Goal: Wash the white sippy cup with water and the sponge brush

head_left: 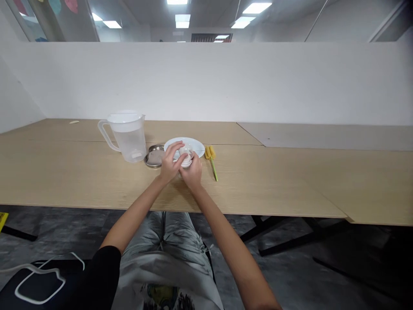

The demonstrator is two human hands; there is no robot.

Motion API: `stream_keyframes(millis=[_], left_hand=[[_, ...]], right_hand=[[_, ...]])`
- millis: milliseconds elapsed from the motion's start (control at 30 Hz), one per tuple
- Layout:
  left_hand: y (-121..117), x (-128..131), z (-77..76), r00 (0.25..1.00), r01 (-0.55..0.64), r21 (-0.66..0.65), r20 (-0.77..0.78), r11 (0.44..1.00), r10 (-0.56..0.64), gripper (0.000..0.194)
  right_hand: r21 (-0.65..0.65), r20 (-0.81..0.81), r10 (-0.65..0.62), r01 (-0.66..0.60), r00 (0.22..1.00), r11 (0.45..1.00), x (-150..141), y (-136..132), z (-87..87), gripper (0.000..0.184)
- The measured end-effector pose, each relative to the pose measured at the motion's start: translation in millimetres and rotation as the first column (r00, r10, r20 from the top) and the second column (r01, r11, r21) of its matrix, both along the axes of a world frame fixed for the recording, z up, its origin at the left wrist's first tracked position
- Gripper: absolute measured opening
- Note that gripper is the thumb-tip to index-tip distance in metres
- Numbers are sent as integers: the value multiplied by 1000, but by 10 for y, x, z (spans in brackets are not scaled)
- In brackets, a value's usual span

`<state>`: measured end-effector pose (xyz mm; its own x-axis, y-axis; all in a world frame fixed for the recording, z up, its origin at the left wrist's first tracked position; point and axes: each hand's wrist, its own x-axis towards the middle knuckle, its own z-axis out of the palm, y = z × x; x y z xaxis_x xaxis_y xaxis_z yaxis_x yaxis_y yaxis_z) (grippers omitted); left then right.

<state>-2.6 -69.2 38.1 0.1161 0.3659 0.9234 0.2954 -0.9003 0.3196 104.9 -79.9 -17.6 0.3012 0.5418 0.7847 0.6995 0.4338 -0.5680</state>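
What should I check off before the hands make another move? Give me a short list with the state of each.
1. Both hands on the small container: ok, the left hand and right hand are around it.
2. Contents of the container identified: cannot tell, it is too small and partly covered by fingers.
3. Pitcher upright: ok, it stands on the table.
4. Pitcher apart from the metal dish: cannot tell, their edges overlap in this view.
5. Plate fully visible: not ok, the hands and container hide part of it.
6. Yellow-topped stick clear of the hands: ok, it lies to their right.
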Motion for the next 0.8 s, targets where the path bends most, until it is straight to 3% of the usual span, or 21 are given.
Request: stream_keyframes(millis=[200, 800], left_hand=[[29, 11, -100, 993, 72, -27, -88, 997, -74, 30], [95, 18, -227, 971, 232, -247, 109, 941, -211, 35]], right_hand=[[-11, 1, 12, -12, 1000, 1000, 0, 0, -5, 63], [12, 12, 55, -55, 998, 998, -5, -10, -44, 46]])
